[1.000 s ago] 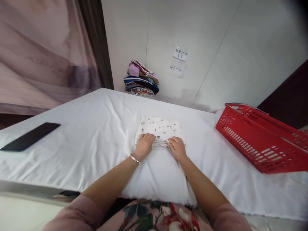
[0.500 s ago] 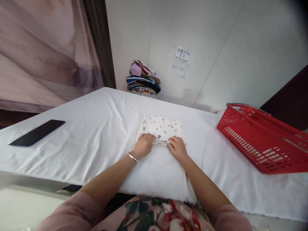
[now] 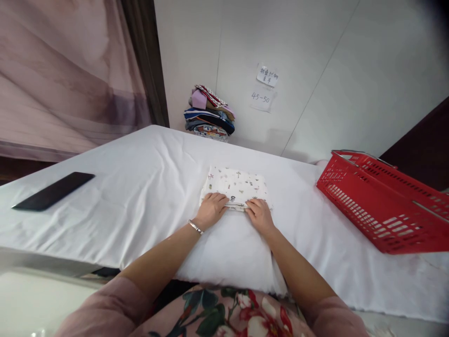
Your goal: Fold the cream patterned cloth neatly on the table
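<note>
Pinching the folded cloth (image 3: pixel 235 183), both hands (image 3: pixel 212 209) (image 3: pixel 259 215) work between black slab (image 3: pixel 54 191) and red basket (image 3: pixel 382 201).

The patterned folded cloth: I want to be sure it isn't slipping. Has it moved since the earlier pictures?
No, not visibly: the cloth keeps its place relative to the 45-50 note on the wall.

And there on your left wrist, toward seven o'clock, a shiny silver metal bracelet (image 3: pixel 195 227)! Down at six, your pink top (image 3: pixel 242 311), printed with big red and cream-white flowers and dark green leaves, its plain dusty-pink sleeves (image 3: pixel 105 309) showing at seven and five o'clock.
</note>
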`<state>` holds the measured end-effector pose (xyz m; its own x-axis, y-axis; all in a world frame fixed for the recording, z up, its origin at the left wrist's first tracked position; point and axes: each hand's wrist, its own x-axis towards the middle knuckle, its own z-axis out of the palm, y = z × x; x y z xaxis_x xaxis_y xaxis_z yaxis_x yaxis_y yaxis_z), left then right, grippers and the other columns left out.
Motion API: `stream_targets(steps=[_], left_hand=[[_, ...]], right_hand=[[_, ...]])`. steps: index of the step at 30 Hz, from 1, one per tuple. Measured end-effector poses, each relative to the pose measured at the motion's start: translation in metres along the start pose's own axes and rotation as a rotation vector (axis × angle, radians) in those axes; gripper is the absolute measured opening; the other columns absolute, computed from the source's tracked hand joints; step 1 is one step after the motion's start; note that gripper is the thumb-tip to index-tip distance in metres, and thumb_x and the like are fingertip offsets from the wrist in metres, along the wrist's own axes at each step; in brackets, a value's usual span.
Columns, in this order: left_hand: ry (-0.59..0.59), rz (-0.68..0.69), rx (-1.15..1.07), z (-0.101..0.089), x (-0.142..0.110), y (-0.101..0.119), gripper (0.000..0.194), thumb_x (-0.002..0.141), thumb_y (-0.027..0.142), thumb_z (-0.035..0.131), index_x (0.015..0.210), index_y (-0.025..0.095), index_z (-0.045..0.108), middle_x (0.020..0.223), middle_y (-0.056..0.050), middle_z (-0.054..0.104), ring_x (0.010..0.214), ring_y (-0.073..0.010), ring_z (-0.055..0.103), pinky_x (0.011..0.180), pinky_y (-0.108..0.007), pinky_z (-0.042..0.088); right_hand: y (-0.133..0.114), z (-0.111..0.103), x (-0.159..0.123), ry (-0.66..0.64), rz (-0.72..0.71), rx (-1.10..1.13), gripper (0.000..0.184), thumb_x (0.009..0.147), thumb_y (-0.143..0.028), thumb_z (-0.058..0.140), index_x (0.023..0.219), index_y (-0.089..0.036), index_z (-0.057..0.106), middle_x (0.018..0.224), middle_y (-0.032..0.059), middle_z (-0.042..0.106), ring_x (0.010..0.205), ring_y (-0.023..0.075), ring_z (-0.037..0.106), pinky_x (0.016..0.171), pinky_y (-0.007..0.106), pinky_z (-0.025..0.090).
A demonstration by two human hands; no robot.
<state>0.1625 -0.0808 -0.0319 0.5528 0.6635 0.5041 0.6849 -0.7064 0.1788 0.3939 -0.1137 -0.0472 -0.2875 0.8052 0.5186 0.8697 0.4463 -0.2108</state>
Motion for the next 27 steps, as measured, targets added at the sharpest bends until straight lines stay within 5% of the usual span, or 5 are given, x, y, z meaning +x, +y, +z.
stream_targets(steps=[9, 17, 27], left_hand=[[-0.013, -0.018, 0.054, -0.001, 0.005, 0.003, 0.018, 0.088, 0.026, 0.046, 0.093, 0.022, 0.063, 0.091, -0.005, 0.062, 0.091, -0.0203, 0.053, 0.085, -0.037, 0.038], [-0.034, 0.030, -0.017, 0.004, 0.007, 0.005, 0.033, 0.084, 0.031, 0.053, 0.116, 0.023, 0.055, 0.108, -0.008, 0.058, 0.103, -0.0235, 0.049, 0.090, -0.042, 0.035], [-0.081, 0.006, 0.032, 0.004, 0.012, 0.008, 0.023, 0.087, 0.028, 0.049, 0.107, 0.024, 0.060, 0.099, -0.006, 0.061, 0.096, -0.0216, 0.051, 0.087, -0.038, 0.036]], right_hand=[[0.001, 0.001, 0.000, 0.021, 0.002, -0.041, 0.024, 0.090, -0.026, 0.045, 0.104, -0.021, 0.063, 0.098, 0.0070, 0.061, 0.093, 0.0210, 0.050, 0.081, 0.036, 0.037], [0.001, 0.001, 0.001, 0.015, 0.006, -0.036, 0.024, 0.090, -0.027, 0.045, 0.104, -0.021, 0.063, 0.098, 0.0069, 0.060, 0.093, 0.0206, 0.050, 0.080, 0.035, 0.036], [-0.006, -0.004, 0.001, 0.033, -0.009, -0.018, 0.032, 0.085, -0.032, 0.052, 0.114, -0.020, 0.057, 0.108, 0.0092, 0.058, 0.099, 0.0229, 0.050, 0.085, 0.036, 0.036]])
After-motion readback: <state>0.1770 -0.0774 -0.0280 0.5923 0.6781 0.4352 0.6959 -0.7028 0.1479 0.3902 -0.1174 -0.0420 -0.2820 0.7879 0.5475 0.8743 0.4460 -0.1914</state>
